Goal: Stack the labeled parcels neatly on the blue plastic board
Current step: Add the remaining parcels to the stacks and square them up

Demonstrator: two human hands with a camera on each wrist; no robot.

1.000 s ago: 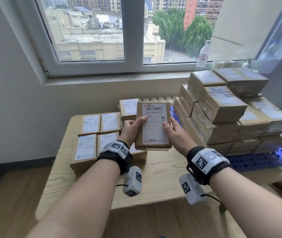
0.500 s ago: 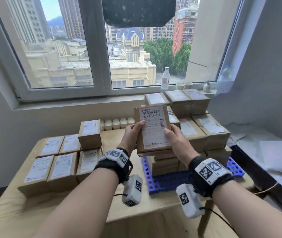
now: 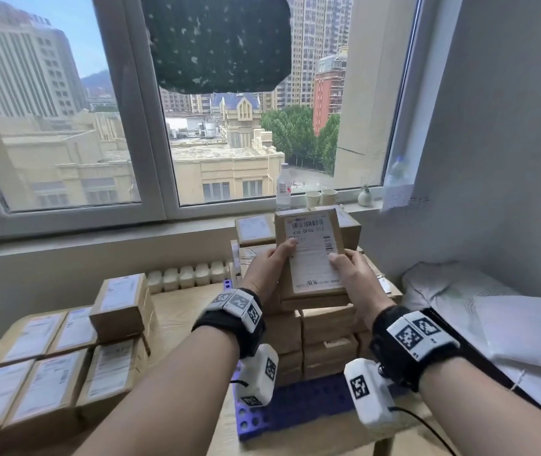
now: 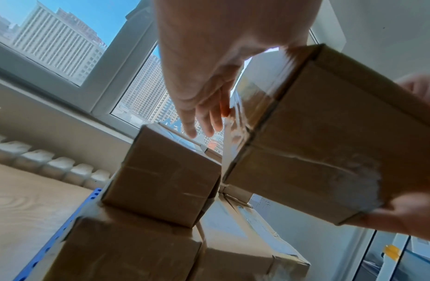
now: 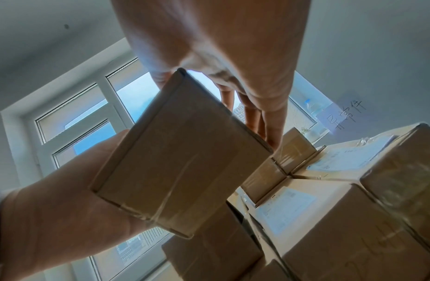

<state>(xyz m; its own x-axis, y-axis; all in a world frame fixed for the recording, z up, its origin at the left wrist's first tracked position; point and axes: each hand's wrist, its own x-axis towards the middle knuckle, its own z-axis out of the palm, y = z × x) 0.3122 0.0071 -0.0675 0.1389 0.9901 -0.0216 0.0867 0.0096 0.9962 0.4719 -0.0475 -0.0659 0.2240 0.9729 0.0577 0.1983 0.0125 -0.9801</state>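
Both hands hold one brown labeled parcel (image 3: 310,255) in the air, label up, above the stack of parcels (image 3: 325,327) on the blue plastic board (image 3: 295,409). My left hand (image 3: 267,269) grips its left edge, thumb on the label. My right hand (image 3: 351,271) grips its right edge the same way. The left wrist view shows the parcel's (image 4: 324,152) underside above the stacked boxes (image 4: 161,182), and the board's edge (image 4: 52,237). In the right wrist view the parcel (image 5: 182,159) hangs clear of the stack (image 5: 329,218).
Several more labeled parcels (image 3: 52,366) lie on the left of the wooden table (image 3: 180,311). A bottle (image 3: 283,185), cups (image 3: 320,197) and a small vase (image 3: 364,196) stand on the windowsill. White bedding (image 3: 493,317) lies to the right. A radiator (image 3: 190,276) runs behind the table.
Both hands have carried the parcel from the left pile rightward and up over the stack on the blue board. The head view has swung right with them.
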